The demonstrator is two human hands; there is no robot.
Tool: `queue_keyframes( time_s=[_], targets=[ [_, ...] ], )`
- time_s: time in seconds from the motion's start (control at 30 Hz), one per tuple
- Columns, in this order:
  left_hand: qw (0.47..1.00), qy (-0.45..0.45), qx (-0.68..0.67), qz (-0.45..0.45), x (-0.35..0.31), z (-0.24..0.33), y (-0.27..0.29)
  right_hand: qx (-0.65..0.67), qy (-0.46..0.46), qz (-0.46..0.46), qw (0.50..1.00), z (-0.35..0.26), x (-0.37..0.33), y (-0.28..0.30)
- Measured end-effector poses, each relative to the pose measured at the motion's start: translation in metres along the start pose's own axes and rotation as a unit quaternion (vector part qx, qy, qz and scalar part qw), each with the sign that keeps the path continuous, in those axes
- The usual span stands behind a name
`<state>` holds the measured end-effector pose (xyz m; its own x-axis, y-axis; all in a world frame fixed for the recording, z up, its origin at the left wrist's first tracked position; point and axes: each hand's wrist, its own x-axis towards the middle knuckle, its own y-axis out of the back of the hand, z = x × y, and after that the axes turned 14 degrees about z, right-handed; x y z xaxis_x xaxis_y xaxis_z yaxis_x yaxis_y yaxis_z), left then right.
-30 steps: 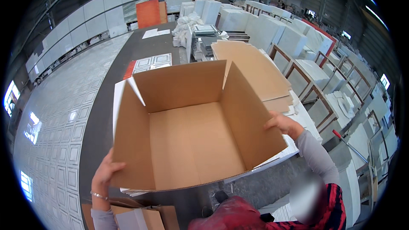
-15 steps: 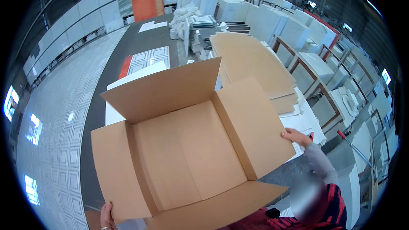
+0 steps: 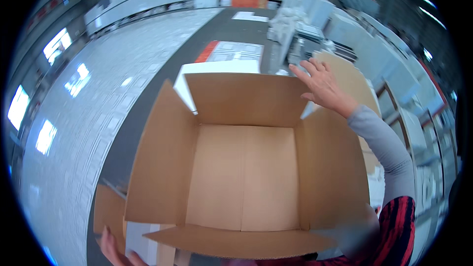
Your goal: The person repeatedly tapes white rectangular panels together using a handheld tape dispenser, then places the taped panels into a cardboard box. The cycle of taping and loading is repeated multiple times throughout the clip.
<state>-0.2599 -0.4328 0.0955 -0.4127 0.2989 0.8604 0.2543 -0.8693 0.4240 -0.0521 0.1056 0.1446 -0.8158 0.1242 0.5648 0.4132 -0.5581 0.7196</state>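
A large brown cardboard box [image 3: 332, 162] stands in front of me with its top flaps raised or spread, its inside bare down to the seam in the bottom. Over its far right corner my right hand [image 3: 322, 83] is lifted, fingers spread, holding nothing. My left hand [image 3: 114, 252] is low at the left, below the box's left flap, fingers apart. It is nearest to a second piece of brown cardboard [image 3: 109, 209] and a white block-like thing [image 3: 143, 241], partly hidden by the box. Whether it touches either I cannot tell.
Beyond the box lie a white panel [image 3: 221, 66] and patterned tiles [image 3: 237, 50] with an orange edge. Flat cardboard sheets [image 3: 347, 69] are stacked to the right. Stone slabs [image 3: 389, 64] in racks fill the right side. A glossy tiled floor [image 3: 98, 103] stretches along the left.
Both hands have let go of the box's side flaps. My right hand has risen toward the far side. The side flaps stand more upright, and the view has turned left.
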Motion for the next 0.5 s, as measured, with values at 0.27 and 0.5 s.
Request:
queue_keyframes(
  time_s=[0.27,0.5],
  targets=[
    [0.961,-0.164,-0.115,-0.192,0.019,0.119,-0.031,0.217,-0.165,-0.147,0.951,0.031,0.045,-0.119],
    [0.969,-0.144,-0.016,-0.201,-0.024,0.085,0.011,0.335,-0.186,-0.177,0.907,-0.013,0.110,-0.056]
  ],
)
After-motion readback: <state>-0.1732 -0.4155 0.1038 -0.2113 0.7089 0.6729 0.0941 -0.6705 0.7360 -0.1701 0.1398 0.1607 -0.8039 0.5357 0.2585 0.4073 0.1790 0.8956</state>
